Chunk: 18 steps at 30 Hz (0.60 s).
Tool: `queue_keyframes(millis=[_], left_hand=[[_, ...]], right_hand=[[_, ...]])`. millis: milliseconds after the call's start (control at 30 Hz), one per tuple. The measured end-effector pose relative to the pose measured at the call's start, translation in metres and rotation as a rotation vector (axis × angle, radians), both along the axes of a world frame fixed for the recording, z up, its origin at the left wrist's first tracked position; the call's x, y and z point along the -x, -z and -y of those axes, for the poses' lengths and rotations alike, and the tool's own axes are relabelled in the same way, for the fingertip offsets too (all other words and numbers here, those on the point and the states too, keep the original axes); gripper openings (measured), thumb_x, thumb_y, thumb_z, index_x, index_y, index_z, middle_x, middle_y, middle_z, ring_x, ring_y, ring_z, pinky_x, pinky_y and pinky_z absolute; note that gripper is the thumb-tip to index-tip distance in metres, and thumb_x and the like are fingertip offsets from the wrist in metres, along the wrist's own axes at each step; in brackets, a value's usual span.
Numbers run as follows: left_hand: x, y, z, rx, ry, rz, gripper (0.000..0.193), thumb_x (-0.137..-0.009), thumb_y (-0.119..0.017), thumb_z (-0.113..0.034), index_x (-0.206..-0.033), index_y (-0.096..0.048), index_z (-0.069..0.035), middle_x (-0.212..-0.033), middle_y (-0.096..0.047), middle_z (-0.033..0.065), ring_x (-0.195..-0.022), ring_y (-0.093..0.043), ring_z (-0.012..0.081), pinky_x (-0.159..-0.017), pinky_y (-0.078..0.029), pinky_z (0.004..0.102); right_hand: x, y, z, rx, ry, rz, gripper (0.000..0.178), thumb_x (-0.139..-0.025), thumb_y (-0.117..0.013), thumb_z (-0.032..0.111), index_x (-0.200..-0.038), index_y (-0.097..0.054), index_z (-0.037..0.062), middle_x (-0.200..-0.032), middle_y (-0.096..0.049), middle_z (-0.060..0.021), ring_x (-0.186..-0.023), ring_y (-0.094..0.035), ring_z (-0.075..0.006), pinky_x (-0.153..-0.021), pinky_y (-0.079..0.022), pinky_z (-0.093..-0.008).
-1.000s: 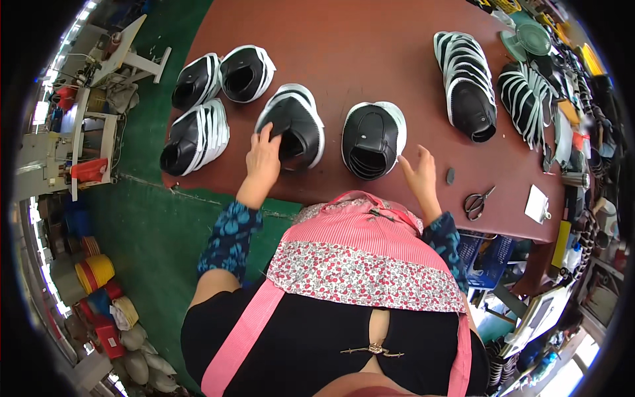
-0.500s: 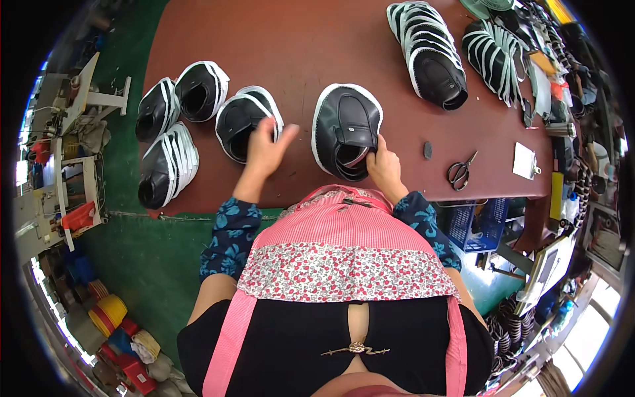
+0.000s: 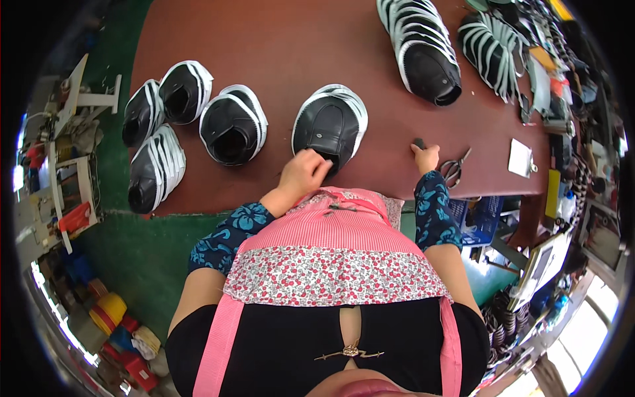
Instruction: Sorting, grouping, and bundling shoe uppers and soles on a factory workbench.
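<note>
Bent over a reddish-brown tabletop (image 3: 317, 40), a person works at a stack of black, white-edged shoe uppers (image 3: 329, 124), left hand (image 3: 305, 173) on it, right hand (image 3: 426, 159) off to the side.
Half a second ago the right hand was on this stack and the left was lifted near the white-edged black pair (image 3: 232, 126) to its left; now the left hand is at the stack's near opening, and the right has gone to a small dark-grey oval piece (image 3: 419, 142) beside black-handled scissors (image 3: 453, 169). The left forearm slants inward, fingers curled down; whether they grip is hidden. The right forearm points forward, thumb and fingers slightly parted and touching the oval piece; a firm hold cannot be told. The stack sits near the tabletop's close edge, in front of the person.
</note>
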State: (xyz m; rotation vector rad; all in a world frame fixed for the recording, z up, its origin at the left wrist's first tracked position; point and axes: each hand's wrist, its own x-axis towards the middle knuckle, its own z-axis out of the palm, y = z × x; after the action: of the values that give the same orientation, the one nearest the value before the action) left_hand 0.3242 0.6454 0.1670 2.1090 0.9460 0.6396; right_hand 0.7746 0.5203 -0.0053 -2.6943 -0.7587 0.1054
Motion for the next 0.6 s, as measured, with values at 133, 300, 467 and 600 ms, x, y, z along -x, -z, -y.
queue_keyframes(millis=[133,300,467,600], left_hand=[[-0.012,0.053,0.016,0.102,-0.186,-0.142,0.046,-0.101,-0.076,-0.047,-0.102,-0.082,-0.002,-0.092,-0.074,0.0188,-0.090,-0.073,0.0419,-0.084,-0.059,0.0483],[-0.043,0.082,-0.025,0.855,-0.440,-0.162,0.073,-0.109,-0.055,-0.062,-0.082,-0.084,0.000,-0.071,-0.078,0.0144,-0.068,-0.078,0.0310,-0.072,-0.061,0.0428],[-0.040,0.089,-0.042,0.852,-0.328,-0.196,0.069,-0.111,-0.055,-0.057,-0.086,-0.084,0.000,-0.072,-0.078,0.0108,-0.065,-0.077,0.0234,-0.065,-0.062,0.0379],[-0.035,0.080,-0.042,0.922,-0.342,-0.098,0.063,-0.112,-0.057,-0.052,-0.092,-0.083,0.002,-0.078,-0.080,0.0117,-0.066,-0.077,0.0216,-0.061,-0.062,0.0366]], right_hand=[[0.086,-0.072,-0.090,-0.275,-0.524,-0.513,0.031,-0.102,-0.077,0.030,-0.118,-0.074,0.0035,-0.099,-0.075,-0.0208,-0.089,-0.073,-0.0378,-0.081,-0.057,-0.0466],[0.221,-0.125,-0.148,0.263,-0.880,-0.445,0.036,-0.108,-0.062,0.040,-0.113,-0.072,0.0063,-0.096,-0.077,-0.0285,-0.092,-0.079,-0.0435,-0.077,-0.062,-0.0513],[0.221,-0.102,-0.176,0.264,-0.793,-0.385,0.042,-0.105,-0.063,0.046,-0.110,-0.072,0.0058,-0.096,-0.079,-0.0272,-0.095,-0.078,-0.0470,-0.084,-0.062,-0.0574],[0.222,-0.100,-0.178,0.155,-0.789,-0.435,0.043,-0.104,-0.063,0.049,-0.105,-0.075,0.0068,-0.099,-0.080,-0.0237,-0.096,-0.077,-0.0476,-0.085,-0.061,-0.0602]])
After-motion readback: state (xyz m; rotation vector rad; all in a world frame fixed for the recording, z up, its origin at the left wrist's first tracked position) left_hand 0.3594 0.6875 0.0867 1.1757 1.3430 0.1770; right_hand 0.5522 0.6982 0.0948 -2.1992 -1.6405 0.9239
